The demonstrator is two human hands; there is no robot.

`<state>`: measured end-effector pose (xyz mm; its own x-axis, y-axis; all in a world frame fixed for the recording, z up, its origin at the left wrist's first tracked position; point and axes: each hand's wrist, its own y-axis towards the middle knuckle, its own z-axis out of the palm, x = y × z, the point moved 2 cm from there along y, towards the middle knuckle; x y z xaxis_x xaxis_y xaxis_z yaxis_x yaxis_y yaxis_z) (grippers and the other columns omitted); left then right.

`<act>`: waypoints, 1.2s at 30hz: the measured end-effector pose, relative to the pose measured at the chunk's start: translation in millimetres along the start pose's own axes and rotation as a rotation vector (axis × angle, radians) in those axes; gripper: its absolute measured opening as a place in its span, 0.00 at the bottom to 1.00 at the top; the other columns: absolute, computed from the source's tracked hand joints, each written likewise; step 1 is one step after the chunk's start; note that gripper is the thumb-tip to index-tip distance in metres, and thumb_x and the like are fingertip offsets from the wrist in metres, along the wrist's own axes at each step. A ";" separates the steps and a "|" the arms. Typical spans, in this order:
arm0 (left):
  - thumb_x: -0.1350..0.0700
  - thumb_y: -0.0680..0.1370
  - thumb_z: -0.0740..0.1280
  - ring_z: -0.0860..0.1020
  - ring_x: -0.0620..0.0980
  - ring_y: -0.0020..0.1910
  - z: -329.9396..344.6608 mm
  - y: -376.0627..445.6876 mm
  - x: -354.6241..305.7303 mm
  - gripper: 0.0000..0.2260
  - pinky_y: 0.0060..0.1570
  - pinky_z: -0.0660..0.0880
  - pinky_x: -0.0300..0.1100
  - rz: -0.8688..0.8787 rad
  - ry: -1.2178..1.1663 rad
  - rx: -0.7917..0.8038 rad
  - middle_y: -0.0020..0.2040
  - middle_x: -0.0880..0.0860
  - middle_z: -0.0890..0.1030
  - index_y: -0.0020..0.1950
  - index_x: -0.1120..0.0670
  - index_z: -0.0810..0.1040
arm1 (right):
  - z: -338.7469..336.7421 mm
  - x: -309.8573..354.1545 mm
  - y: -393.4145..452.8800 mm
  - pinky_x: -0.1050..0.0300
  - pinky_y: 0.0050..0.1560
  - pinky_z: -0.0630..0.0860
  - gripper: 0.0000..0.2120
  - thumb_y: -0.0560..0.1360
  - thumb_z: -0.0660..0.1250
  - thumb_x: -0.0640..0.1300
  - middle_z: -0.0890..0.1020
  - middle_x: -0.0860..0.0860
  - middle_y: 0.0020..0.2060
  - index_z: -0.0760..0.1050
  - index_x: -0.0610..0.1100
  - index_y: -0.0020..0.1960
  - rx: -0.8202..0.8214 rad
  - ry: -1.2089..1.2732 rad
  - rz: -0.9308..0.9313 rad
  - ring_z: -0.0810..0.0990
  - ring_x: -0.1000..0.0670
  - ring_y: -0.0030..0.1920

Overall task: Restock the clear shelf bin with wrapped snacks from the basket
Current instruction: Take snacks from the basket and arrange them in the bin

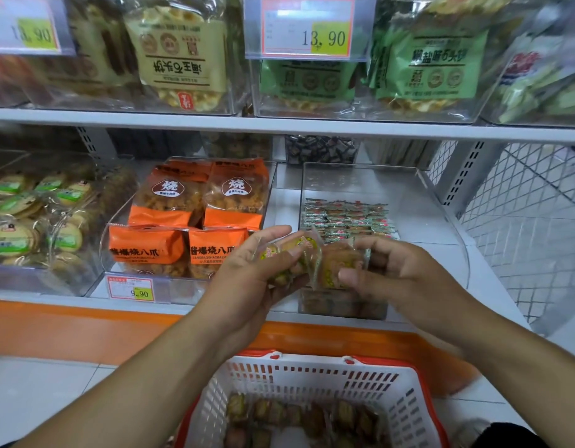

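Observation:
My left hand (253, 273) holds a small stack of wrapped snacks (292, 253) in clear wrappers with yellow-green labels. My right hand (396, 273) pinches one more wrapped snack (341, 266) right beside that stack. Both hands hover at the front wall of the clear shelf bin (441, 221), which holds rows of small red-and-green wrapped pieces (347, 218) at its back. Below, the white basket (312, 379) with red rim contains several more wrapped snacks (299, 415).
A bin of orange snack bags (195, 218) stands left of the clear bin, with a 9.90 price tag (130, 288). Round biscuits (27, 221) fill the far-left bin. The upper shelf (279, 124) carries more bins. A wire mesh panel (522, 221) is on the right.

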<state>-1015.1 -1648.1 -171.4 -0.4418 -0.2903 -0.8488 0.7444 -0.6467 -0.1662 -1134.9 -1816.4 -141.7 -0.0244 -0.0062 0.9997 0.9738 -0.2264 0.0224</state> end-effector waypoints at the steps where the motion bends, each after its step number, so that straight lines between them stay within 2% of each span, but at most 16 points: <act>1: 0.58 0.68 0.77 0.86 0.54 0.53 -0.3 -0.2 0.8 0.15 0.45 0.82 0.42 -0.005 0.013 0.008 0.59 0.55 0.85 0.54 0.49 0.86 | 0.9 -3.1 1.0 0.63 0.44 0.81 0.14 0.66 0.77 0.44 0.87 0.47 0.50 0.85 0.48 0.51 -0.003 0.075 0.070 0.87 0.50 0.51; 6: 0.54 0.69 0.75 0.86 0.51 0.49 4.2 -2.6 -1.7 0.14 0.43 0.82 0.41 -0.013 0.043 0.026 0.58 0.56 0.86 0.54 0.52 0.85 | 2.9 -5.2 1.7 0.55 0.45 0.83 0.16 0.69 0.75 0.39 0.86 0.39 0.54 0.82 0.38 0.57 -0.014 0.267 0.268 0.86 0.40 0.52; 9: 0.53 0.72 0.75 0.85 0.50 0.50 7.6 -4.8 -2.3 0.14 0.45 0.81 0.40 0.005 0.021 0.107 0.56 0.56 0.86 0.57 0.53 0.85 | 5.9 -5.3 1.8 0.54 0.44 0.84 0.17 0.70 0.73 0.39 0.85 0.37 0.55 0.81 0.36 0.58 0.002 0.390 0.336 0.86 0.39 0.53; 13: 0.66 0.71 0.75 0.83 0.53 0.57 8.8 -7.0 -2.4 0.28 0.53 0.79 0.38 0.034 0.010 0.247 0.60 0.59 0.84 0.70 0.53 0.76 | 8.8 -3.6 0.5 0.53 0.44 0.84 0.14 0.75 0.68 0.40 0.84 0.37 0.55 0.83 0.33 0.57 0.063 0.570 0.459 0.86 0.42 0.50; 15: 0.68 0.72 0.72 0.82 0.52 0.59 9.1 -6.7 -2.4 0.30 0.55 0.78 0.38 0.054 0.040 0.273 0.62 0.58 0.83 0.72 0.52 0.74 | 6.2 -3.2 -0.4 0.52 0.45 0.84 0.15 0.75 0.68 0.40 0.84 0.37 0.54 0.83 0.33 0.57 0.081 0.602 0.503 0.85 0.41 0.50; 19: 0.64 0.75 0.70 0.84 0.47 0.48 8.2 -3.1 -4.6 0.22 0.50 0.79 0.36 0.041 0.091 0.252 0.55 0.55 0.85 0.70 0.55 0.77 | -3.5 -0.4 0.6 0.50 0.46 0.84 0.19 0.72 0.70 0.38 0.84 0.36 0.57 0.79 0.35 0.63 0.077 0.418 0.412 0.85 0.39 0.54; 22: 0.55 0.77 0.68 0.85 0.47 0.46 6.5 -1.8 -4.5 0.16 0.42 0.79 0.35 -0.002 0.242 0.264 0.52 0.56 0.86 0.63 0.58 0.82 | -14.2 4.1 0.5 0.53 0.48 0.84 0.19 0.67 0.75 0.37 0.85 0.40 0.56 0.83 0.43 0.59 0.080 0.155 0.244 0.85 0.41 0.55; 25: 0.47 0.77 0.68 0.81 0.49 0.43 5.6 -1.6 3.5 0.20 0.39 0.77 0.37 -0.057 0.389 0.313 0.48 0.59 0.84 0.60 0.61 0.82 | -19.3 2.2 0.4 0.59 0.55 0.81 0.23 0.67 0.76 0.39 0.86 0.45 0.56 0.81 0.47 0.61 0.162 -0.081 0.157 0.84 0.46 0.59; 27: 0.46 0.76 0.69 0.80 0.49 0.42 5.3 -1.8 6.8 0.20 0.38 0.77 0.38 -0.114 0.423 0.313 0.47 0.59 0.83 0.60 0.60 0.83 | -19.0 -1.1 0.5 0.58 0.59 0.79 0.25 0.69 0.76 0.40 0.85 0.48 0.58 0.78 0.49 0.65 0.243 -0.129 0.167 0.83 0.48 0.61; 29: 0.49 0.76 0.70 0.81 0.47 0.40 6.1 -2.2 8.5 0.15 0.37 0.77 0.37 -0.170 0.422 0.353 0.46 0.56 0.83 0.58 0.56 0.84 | -18.4 -1.7 -0.2 0.57 0.64 0.77 0.29 0.70 0.75 0.40 0.83 0.52 0.62 0.75 0.52 0.69 0.309 -0.195 0.173 0.81 0.51 0.64; 31: 0.50 0.75 0.70 0.80 0.47 0.38 6.9 -3.9 11.3 0.16 0.36 0.77 0.38 -0.228 0.422 0.377 0.44 0.54 0.83 0.61 0.55 0.83 | -15.2 -2.3 -2.4 0.56 0.67 0.75 0.30 0.72 0.74 0.39 0.82 0.52 0.64 0.73 0.50 0.72 0.399 -0.241 0.188 0.79 0.51 0.66; 34: 0.49 0.75 0.70 0.82 0.48 0.40 8.0 -6.5 17.7 0.23 0.40 0.79 0.41 -0.290 0.420 0.370 0.48 0.56 0.84 0.66 0.59 0.79 | -9.3 -9.2 -5.4 0.53 0.68 0.75 0.26 0.73 0.74 0.37 0.83 0.48 0.63 0.75 0.46 0.70 0.463 -0.248 0.210 0.80 0.47 0.66; 36: 0.47 0.76 0.69 0.83 0.52 0.46 10.1 -6.6 21.4 0.22 0.48 0.80 0.48 -0.291 0.402 0.310 0.52 0.59 0.84 0.65 0.60 0.79 | -10.0 -11.8 -4.9 0.50 0.67 0.76 0.24 0.71 0.76 0.37 0.84 0.45 0.59 0.78 0.45 0.66 0.383 -0.238 0.215 0.82 0.45 0.63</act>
<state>-1034.5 -1657.2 -183.4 -0.3359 0.1814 -0.9243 0.4133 -0.8534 -0.3177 -1141.6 -1825.0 -153.7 0.1949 0.2194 0.9560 0.9654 0.1295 -0.2265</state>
